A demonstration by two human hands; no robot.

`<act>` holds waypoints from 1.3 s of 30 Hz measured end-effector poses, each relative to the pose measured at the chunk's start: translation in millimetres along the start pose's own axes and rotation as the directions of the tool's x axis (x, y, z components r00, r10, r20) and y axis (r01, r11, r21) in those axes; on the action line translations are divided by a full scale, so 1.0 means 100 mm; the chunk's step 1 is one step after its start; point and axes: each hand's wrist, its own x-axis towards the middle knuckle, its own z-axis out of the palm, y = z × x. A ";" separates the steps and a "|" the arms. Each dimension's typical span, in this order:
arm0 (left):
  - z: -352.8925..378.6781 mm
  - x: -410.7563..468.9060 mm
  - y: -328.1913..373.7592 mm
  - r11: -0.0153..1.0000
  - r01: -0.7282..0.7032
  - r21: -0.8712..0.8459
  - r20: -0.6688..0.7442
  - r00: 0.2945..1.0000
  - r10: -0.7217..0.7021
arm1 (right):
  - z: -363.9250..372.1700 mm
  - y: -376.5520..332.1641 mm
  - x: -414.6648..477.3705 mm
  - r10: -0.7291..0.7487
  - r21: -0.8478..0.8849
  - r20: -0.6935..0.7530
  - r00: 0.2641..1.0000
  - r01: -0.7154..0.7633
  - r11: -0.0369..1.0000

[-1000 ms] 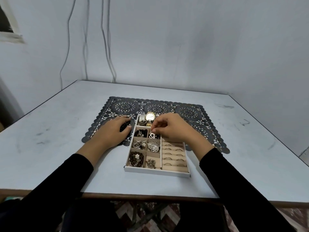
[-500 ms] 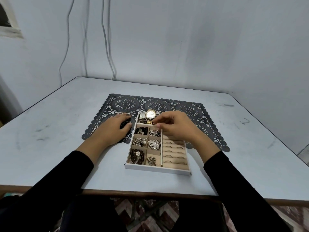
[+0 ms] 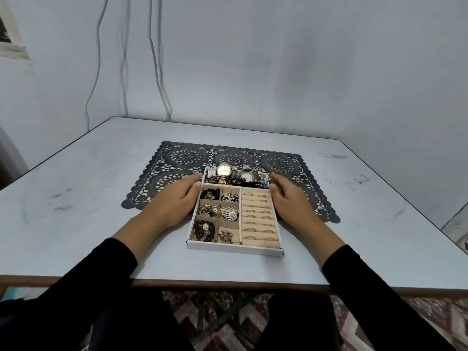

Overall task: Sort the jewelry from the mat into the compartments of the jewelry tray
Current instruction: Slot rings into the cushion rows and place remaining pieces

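Observation:
A white jewelry tray (image 3: 234, 249) lies on the table, its far end over a black lace mat (image 3: 187, 158). The back compartment holds a gold watch (image 3: 224, 170) and a silver watch (image 3: 247, 175). Small left compartments hold beads, brooches and a silver leaf brooch (image 3: 230, 213). Rings (image 3: 258, 217) sit in the padded rows on the right. My left hand (image 3: 174, 201) lies flat against the tray's left side, fingers straight. My right hand (image 3: 287, 200) rests by the tray's right side, fingers relaxed and holding nothing.
The grey table (image 3: 76, 198) has its front edge close to me and its right edge (image 3: 405, 198) running back to the wall. Cables hang down the wall (image 3: 157, 72) behind the table. A patterned floor shows under the table.
My right hand left the back compartment over the watches and moved to the tray's right side. My left hand straightened along the left side. The silver watch is uncovered now.

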 end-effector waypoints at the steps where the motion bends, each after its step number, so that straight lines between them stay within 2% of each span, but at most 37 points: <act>1: 0.01 -0.01 0.02 1.000 -0.004 0.000 0.010 1.000 0.004 | 0.00 0.01 -0.01 -0.007 -0.037 0.026 1.000 0.008 0.999; 6: 0.03 -0.04 0.05 0.999 -0.001 0.041 0.057 0.998 -0.001 | 0.01 0.03 -0.04 -0.011 -0.119 0.081 0.997 0.021 0.993; 15: 0.01 -0.04 0.12 0.998 0.011 0.070 0.077 0.997 -0.016 | 0.01 0.01 -0.06 -0.007 -0.117 0.107 0.994 0.020 0.993; 28: 0.03 0.08 0.09 1.000 0.005 0.030 0.023 1.000 -0.006 | 0.04 0.05 0.05 -0.024 -0.075 0.097 0.995 0.032 0.997; 39: 0.09 0.56 0.05 1.000 0.017 0.002 -0.032 0.999 -0.017 | 0.11 0.08 0.52 0.006 -0.050 0.056 0.998 -0.003 0.999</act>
